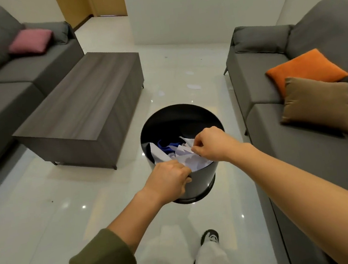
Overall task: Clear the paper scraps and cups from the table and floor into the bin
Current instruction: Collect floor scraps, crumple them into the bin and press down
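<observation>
A black round bin [203,179] is held above the white floor in front of me. My left hand [169,179] grips its near rim, fingers curled over the edge. White paper scraps [190,159] and something blue [166,146] fill the bin. My right hand [210,145] is over the bin's right side, its fingers curled and pinching a white scrap among the pile. More white scraps [194,86] lie on the floor beyond the bin. The dark wooden table [91,93] stands to the left with a bare top.
A grey sofa [3,85] with a pink cushion [30,41] runs along the left. Another grey sofa [297,129] with orange [306,68] and brown cushions is on the right. The aisle of shiny tiles lies between them. My shoe [210,236] is below.
</observation>
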A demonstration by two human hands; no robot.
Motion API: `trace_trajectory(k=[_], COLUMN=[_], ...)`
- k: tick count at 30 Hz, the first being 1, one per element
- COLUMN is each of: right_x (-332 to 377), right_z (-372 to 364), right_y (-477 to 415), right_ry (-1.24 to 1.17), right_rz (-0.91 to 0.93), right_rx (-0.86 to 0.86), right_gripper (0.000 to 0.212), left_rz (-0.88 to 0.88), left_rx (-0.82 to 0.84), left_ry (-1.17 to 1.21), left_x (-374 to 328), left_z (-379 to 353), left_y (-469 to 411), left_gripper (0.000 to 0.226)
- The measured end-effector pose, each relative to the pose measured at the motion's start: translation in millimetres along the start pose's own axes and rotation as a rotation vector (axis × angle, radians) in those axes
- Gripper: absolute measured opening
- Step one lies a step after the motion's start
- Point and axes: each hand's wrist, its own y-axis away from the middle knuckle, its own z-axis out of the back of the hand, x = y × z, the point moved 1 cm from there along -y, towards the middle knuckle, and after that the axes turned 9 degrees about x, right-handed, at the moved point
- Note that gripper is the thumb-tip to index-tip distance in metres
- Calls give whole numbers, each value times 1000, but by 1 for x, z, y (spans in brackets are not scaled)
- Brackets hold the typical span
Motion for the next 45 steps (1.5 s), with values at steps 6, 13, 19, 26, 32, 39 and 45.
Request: trace_trajectory(k=[6,13,19,26,32,39,45], right_x=[-15,-29,-46,-50,-60,-98,-140], right_z=[53,117,160,206,246,243,210], right_y=[-128,-262,-386,-545,-664,-786,-877], right_ry=[20,-15,-67,-74,-57,-69,-62], right_rz=[96,184,195,232,270,325,351], right_rx=[4,-16,-20,-35,-43,26,38], right_gripper=[29,27,22,23,23,22,22], left_rz=[104,188,220,256,290,388,446], left_rx=[48,77,102,135,139,128,139], left_ry=[-61,-141,-125,-104,-90,-52,-36], left_x=[84,184,284,420,510,585,634], left_z=[-14,-24,-50,-87,-118,-179,-265], left_y=[-86,-190,-269,-361,-437,-512,-546], left_gripper=[29,37,36,38,34,37,36])
